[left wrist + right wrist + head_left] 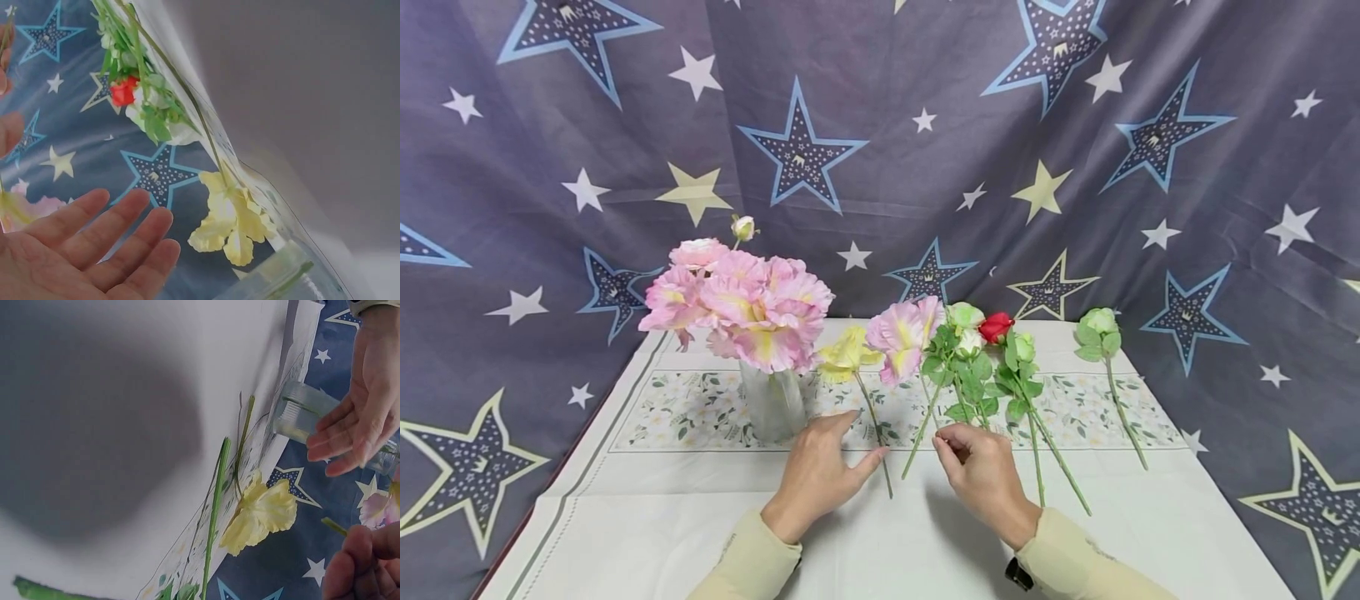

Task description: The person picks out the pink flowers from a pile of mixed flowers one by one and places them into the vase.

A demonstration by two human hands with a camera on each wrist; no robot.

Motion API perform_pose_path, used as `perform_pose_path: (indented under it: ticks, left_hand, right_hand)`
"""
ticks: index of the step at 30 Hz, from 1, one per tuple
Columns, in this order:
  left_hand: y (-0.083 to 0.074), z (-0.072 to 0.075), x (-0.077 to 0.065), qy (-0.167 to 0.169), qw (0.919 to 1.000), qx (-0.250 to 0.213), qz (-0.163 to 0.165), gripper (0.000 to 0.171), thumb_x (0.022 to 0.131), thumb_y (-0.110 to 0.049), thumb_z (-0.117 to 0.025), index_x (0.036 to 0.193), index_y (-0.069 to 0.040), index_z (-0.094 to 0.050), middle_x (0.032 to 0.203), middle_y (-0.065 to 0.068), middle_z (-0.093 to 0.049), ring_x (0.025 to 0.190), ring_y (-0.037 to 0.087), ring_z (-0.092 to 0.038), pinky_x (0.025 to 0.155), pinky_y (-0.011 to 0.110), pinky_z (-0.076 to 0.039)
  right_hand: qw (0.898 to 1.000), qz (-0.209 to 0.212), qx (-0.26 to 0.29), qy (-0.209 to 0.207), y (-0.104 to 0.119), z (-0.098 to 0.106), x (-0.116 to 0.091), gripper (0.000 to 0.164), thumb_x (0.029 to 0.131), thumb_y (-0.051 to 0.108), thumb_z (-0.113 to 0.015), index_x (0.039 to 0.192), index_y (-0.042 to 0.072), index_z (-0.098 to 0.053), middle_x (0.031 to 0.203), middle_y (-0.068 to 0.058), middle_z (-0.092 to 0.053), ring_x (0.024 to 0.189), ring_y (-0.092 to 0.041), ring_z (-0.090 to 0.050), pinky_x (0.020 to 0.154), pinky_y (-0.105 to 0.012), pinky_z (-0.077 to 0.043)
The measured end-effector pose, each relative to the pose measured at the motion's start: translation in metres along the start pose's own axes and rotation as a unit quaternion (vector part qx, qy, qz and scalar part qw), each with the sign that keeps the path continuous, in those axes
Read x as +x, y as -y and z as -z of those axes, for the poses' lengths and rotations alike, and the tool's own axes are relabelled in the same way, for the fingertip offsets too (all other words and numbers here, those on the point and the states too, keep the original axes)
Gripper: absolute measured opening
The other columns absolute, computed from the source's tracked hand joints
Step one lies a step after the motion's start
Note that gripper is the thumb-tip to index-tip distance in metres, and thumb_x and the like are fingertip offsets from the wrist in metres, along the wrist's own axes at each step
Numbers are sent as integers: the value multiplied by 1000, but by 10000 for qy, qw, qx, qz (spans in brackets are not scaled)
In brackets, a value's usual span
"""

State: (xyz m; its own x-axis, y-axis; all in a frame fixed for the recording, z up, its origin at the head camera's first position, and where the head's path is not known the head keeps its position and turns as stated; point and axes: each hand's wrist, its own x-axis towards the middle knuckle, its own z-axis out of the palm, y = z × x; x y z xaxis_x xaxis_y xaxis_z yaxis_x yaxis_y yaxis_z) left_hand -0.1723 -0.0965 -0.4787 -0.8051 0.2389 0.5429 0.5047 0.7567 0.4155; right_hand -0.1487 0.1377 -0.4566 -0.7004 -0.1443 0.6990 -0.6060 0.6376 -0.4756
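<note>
My right hand (981,471) pinches the thin stem of a pink and yellow artificial flower (901,337). In the right wrist view the cut end of that stem (334,526) sticks out past the fingertips. My left hand (820,467) holds nothing; its fingers are extended and spread, as the left wrist view shows. It is between a clear glass vase (772,404) and a yellow artificial flower (850,354), with the thumb near that flower's stem. Several pink blooms (752,304) and a small bud (743,227) stand in the vase.
White and pale green roses (970,343) and a red rose (997,327) lie in a leafy group beyond my right hand. A single pale green rose (1099,321) lies farther right. A white tablecloth (880,550) with a floral band covers the table, before a star-patterned curtain (880,217).
</note>
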Motion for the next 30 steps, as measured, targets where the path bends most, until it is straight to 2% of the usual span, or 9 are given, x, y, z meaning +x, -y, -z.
perform_pose_path:
  ticks: [6, 14, 19, 25, 30]
  left_hand:
    - [-6, -5, 2, 98, 9998, -169, 80, 66, 78, -58, -69, 119, -6, -62, 116, 10, -65, 105, 27, -59, 89, 48, -47]
    - [-20, -7, 8, 53, 9966, -802, 174, 54, 83, -56, -65, 116, -14, -65, 107, 3, -67, 97, 18, -60, 82, 39, -50]
    - [-29, -9, 13, -202, 9923, -1218, 136, 43, 85, -51, -65, 112, -18, -66, 94, -2, -68, 89, 13, -60, 78, 36, -50]
    - [-35, -12, 19, -569, 9828, -1747, 159, 31, 88, -44, -65, 106, -19, -67, 86, -6, -68, 83, 9, -61, 68, 32, -49]
    - [-43, -13, 24, -681, 9670, -2420, 403, 21, 88, -38, -67, 97, -19, -69, 81, -11, -67, 76, 4, -61, 61, 29, -49]
  right_hand:
    - [9999, 64, 106, 115, 6, -5, -1, 12, 78, 0, -73, 80, 12, -70, 68, 5, -65, 55, 2, -52, 48, -10, -44]
    - [9997, -9, -62, 221, 14, -8, -1, 14, 77, 1, -74, 80, 14, -70, 68, 9, -63, 55, 5, -49, 49, -8, -42]
    - [9995, -31, -26, 301, 16, -12, -4, 13, 77, 0, -74, 81, 12, -70, 67, 10, -62, 55, 6, -49, 50, -8, -42]
    - [9994, -16, 111, 331, 16, -16, -7, 13, 77, 0, -73, 79, 12, -70, 66, 11, -61, 55, 5, -49, 49, -8, -42]
    - [9990, -34, 160, 407, 17, -19, -8, 13, 78, 0, -73, 80, 13, -70, 66, 11, -60, 55, 6, -49, 49, -8, -42]
